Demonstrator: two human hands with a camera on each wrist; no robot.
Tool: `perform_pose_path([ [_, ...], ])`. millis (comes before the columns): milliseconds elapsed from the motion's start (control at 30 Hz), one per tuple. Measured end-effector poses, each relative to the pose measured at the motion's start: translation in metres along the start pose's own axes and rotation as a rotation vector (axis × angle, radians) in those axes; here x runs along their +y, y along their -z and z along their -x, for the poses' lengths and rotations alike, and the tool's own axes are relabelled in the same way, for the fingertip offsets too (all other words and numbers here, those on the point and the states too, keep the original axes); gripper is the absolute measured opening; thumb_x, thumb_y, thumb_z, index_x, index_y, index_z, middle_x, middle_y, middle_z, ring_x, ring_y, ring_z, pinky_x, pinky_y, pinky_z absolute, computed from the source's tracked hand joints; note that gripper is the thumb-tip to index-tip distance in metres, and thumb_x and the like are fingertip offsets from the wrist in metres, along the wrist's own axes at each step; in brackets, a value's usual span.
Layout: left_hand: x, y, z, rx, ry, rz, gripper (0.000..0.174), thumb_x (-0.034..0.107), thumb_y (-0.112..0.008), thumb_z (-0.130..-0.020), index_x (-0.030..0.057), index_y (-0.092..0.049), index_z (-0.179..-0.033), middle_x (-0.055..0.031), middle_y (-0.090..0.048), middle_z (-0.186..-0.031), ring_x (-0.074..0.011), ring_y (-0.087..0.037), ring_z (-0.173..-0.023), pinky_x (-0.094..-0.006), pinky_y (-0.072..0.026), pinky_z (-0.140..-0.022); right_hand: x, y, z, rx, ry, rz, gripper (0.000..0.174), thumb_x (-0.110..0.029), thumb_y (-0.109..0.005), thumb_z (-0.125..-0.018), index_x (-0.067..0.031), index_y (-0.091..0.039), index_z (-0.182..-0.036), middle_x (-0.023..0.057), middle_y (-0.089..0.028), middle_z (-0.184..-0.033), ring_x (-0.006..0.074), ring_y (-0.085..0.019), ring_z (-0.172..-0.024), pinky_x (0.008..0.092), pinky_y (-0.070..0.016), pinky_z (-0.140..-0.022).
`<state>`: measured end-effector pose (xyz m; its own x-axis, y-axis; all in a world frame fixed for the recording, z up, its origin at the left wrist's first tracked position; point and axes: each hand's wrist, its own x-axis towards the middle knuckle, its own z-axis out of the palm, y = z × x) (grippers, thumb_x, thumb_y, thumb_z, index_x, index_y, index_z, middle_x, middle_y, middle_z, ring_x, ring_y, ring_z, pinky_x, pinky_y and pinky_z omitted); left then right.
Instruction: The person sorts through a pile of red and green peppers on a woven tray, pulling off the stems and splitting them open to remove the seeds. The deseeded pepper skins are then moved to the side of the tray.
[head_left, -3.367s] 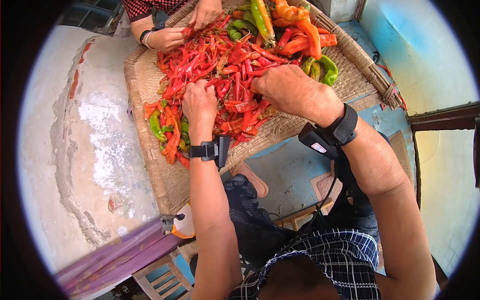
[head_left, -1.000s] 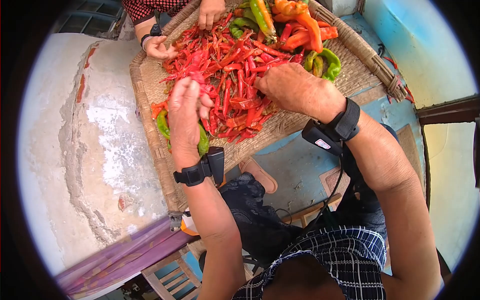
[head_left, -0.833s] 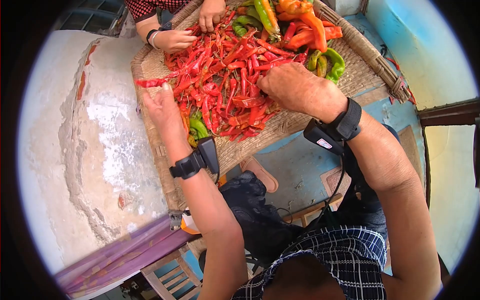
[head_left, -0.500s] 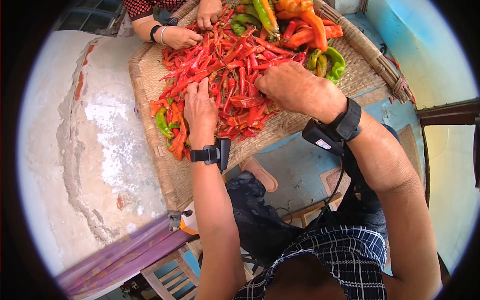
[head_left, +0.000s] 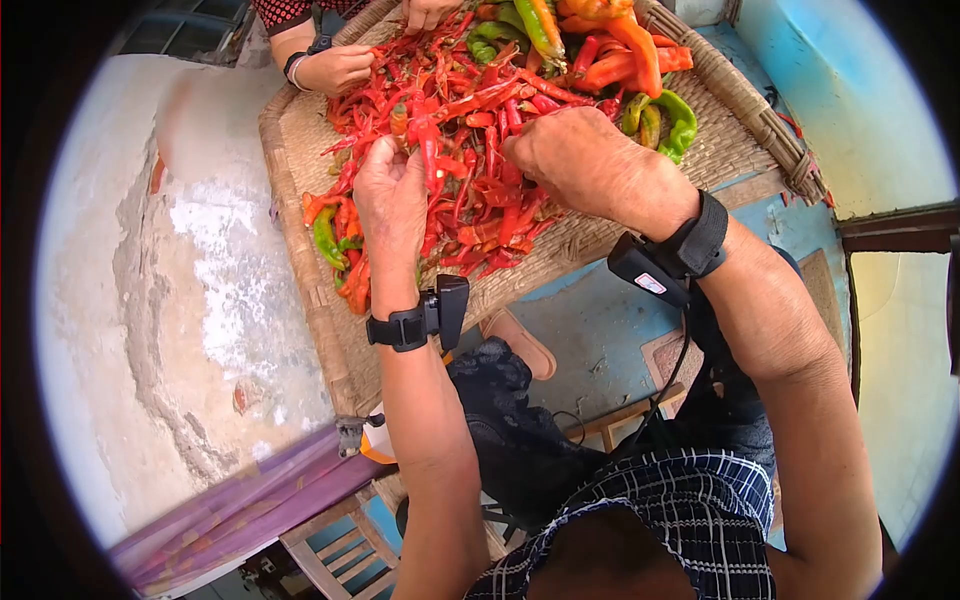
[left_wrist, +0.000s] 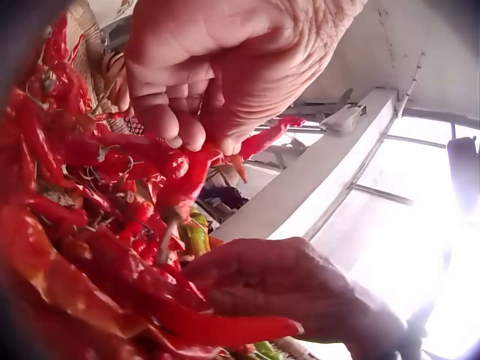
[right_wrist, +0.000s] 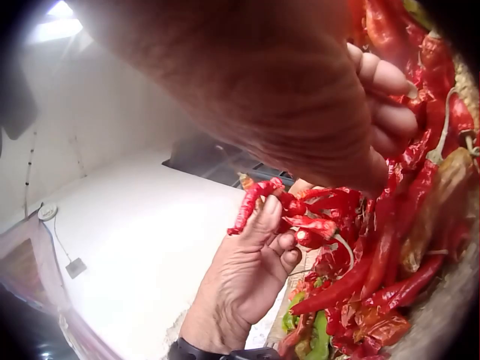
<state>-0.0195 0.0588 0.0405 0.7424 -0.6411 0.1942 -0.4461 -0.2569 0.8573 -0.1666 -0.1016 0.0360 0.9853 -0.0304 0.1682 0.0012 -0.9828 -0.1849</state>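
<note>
Woven tray [head_left: 300, 135] heaped with wrinkled red chillies [head_left: 480, 130]; left hand [head_left: 392, 195] pinches some

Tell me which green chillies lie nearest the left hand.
The small green-and-orange clump at the tray's near-left edge, just left of the left hand; the bigger green ones lie across, beyond the right hand.

- Black device [head_left: 640, 275] strapped behind the right hand [head_left: 580, 165]: small white label [head_left: 650, 284] with a red mark, print too small to read.
- Red chillies [head_left: 470, 190], woven tray [head_left: 720, 155]: no lettering legible.
- Both wrist views: no readable text, number or sign.
</note>
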Motion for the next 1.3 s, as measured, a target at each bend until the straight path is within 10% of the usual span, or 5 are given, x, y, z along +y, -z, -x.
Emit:
perform_pose_path([
  [1100, 0.023, 0.015, 0.017, -0.033, 0.179, 0.057, 0.019, 0.014, -0.066, -0.089, 0.0050, -0.060, -0.104, 0.0027, -0.059, -0.076, -0.0024, -0.048, -0.058, -0.0163, -0.0375, -0.048, -0.003, 0.000, 0.003, 0.038, -0.010, 0.010, 0.012, -0.011, -0.060, -0.079, -0.0080, -0.065, -0.090, 0.0100, -0.067, -0.080, 0.0271, -0.068, -0.080, 0.0385, -0.0545, -0.068],
  [1233, 0.011, 0.030, 0.000, 0.258, -0.036, 0.322, 0.017, 0.012, -0.064, -0.090, 0.0023, -0.060, -0.104, -0.0034, -0.063, -0.085, -0.0067, -0.053, -0.061, -0.0189, -0.0435, -0.052, 0.002, -0.004, 0.001, 0.089, 0.009, 0.016, 0.012, -0.011, -0.059, -0.080, -0.0078, -0.065, -0.089, 0.0101, -0.067, -0.078, 0.0273, -0.068, -0.079, 0.0384, -0.0542, -0.067],
  [1300, 0.004, 0.035, -0.004, 0.715, 0.020, 0.421, 0.017, 0.010, -0.062, -0.090, 0.0010, -0.059, -0.105, -0.0060, -0.064, -0.088, -0.0091, -0.057, -0.064, -0.0195, -0.0459, -0.054, 0.002, -0.002, 0.003, 0.065, 0.002, 0.017, 0.012, -0.011, -0.059, -0.079, -0.0076, -0.065, -0.089, 0.0103, -0.067, -0.078, 0.0274, -0.068, -0.079, 0.0385, -0.0542, -0.067],
])
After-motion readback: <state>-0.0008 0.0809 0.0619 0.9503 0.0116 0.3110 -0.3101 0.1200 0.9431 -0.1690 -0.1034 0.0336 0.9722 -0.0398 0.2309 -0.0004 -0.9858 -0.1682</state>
